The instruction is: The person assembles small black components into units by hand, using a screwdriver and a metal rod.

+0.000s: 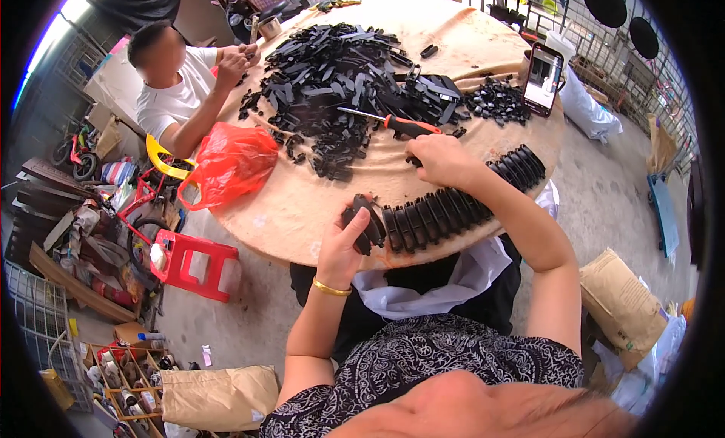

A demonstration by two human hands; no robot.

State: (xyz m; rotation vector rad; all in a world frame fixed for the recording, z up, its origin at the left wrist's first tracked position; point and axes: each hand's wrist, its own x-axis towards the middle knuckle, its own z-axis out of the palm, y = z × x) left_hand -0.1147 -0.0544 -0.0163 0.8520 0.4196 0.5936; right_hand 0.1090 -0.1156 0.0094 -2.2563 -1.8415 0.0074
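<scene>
At the table's near edge, my left hand (343, 242) is closed around a few dark, curved black plastic parts (365, 225). My right hand (445, 160) reaches over the cloth with its fingers bent down on a small black plastic piece (414, 161), mostly hidden beneath them. Just beyond those fingers lies a screwdriver (411, 126) with a black and red handle, its shaft pointing left. A curved row of similar black parts (434, 217) stands side by side under my right forearm, along the near edge.
A big heap of black plastic pieces (332, 75) covers the table's far middle, with a smaller pile (496, 100) at right. A phone (542, 79) stands upright beyond it. At left are a red plastic bag (238, 166), a red stool (195, 258) and a seated person (177, 87) working.
</scene>
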